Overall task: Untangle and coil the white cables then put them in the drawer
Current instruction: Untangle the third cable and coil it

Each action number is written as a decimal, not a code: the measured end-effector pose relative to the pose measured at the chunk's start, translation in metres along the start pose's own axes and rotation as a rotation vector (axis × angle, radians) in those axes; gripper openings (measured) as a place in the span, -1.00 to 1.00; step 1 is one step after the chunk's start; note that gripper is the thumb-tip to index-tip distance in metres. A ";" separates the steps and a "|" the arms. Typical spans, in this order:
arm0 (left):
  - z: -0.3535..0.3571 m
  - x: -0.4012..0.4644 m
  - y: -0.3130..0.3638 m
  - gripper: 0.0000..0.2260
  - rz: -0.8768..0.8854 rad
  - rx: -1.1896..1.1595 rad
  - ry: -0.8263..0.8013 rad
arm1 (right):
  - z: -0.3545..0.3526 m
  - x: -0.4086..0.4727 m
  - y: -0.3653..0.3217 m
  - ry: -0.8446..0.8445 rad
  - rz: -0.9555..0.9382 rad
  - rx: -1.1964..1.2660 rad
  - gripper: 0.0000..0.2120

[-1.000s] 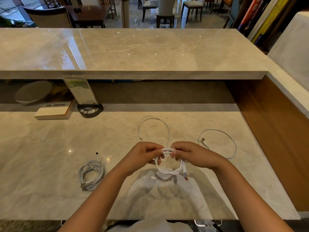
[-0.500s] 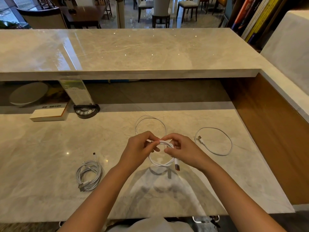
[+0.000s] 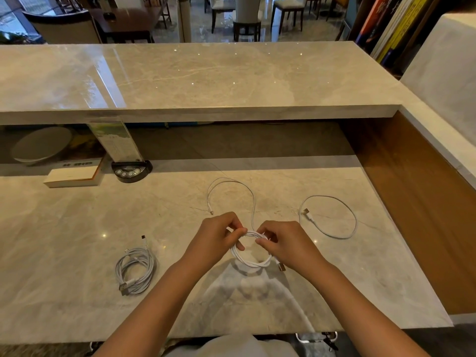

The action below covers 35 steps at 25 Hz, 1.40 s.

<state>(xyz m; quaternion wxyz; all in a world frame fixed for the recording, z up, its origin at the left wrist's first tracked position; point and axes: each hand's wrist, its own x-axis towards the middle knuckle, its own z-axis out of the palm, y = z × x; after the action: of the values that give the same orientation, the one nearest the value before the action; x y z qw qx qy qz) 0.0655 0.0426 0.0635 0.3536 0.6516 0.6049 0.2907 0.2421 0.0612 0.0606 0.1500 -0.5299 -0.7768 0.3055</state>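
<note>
A wide marble desk top fills the near half of the scene, and a raised marble counter runs across behind it, with a shadowed recess between the two levels. A wood-faced side panel closes the desk on the right, and book spines are seen standing at the far right. Beyond the counter a dining room is seen, with a dark table and several chairs on a glossy floor. In the recess at the far left a round pale dish is seen, with a white box lying just in front of it and a clear sign holder on a black base beside that. On the desk three white cables are seen. A finished coil lies at the near left, well apart from the hands. A loose single loop of cable lies to the right, near the right hand but not touched. The third cable is held at the middle of the desk: its wound loops are pinched at the top between the left hand and the right hand, both closed on the bundle with fingertips nearly meeting. The loops hang below the fingers, a metal plug showing at the lower right, and its free tail arcs away to the far side on the marble.
</note>
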 end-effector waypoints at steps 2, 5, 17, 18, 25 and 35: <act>-0.001 0.002 0.002 -0.90 0.062 0.173 -0.085 | 0.002 0.001 -0.001 -0.013 0.020 0.028 -0.87; -0.002 0.005 0.005 -0.85 0.166 0.447 -0.128 | 0.004 0.004 -0.003 -0.005 0.032 0.109 -0.89; -0.012 0.006 -0.011 -0.87 0.089 0.087 -0.015 | -0.002 0.000 0.008 0.006 0.098 0.399 -0.81; -0.010 0.006 -0.011 -0.85 0.059 0.038 -0.016 | -0.002 0.000 0.009 0.017 0.073 0.310 -0.82; 0.000 0.007 -0.005 -0.88 0.010 -0.100 -0.003 | 0.010 0.002 0.000 0.197 -0.113 -0.106 -0.76; 0.021 -0.029 -0.011 -0.83 -0.513 -0.896 0.195 | 0.034 0.018 -0.011 0.258 0.185 -0.143 -0.78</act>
<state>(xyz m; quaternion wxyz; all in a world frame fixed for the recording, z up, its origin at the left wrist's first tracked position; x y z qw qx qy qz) 0.0733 0.0114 0.0438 0.5994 0.2372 0.5914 0.4844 0.2086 0.0643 0.0398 0.1816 -0.6433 -0.7188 0.1912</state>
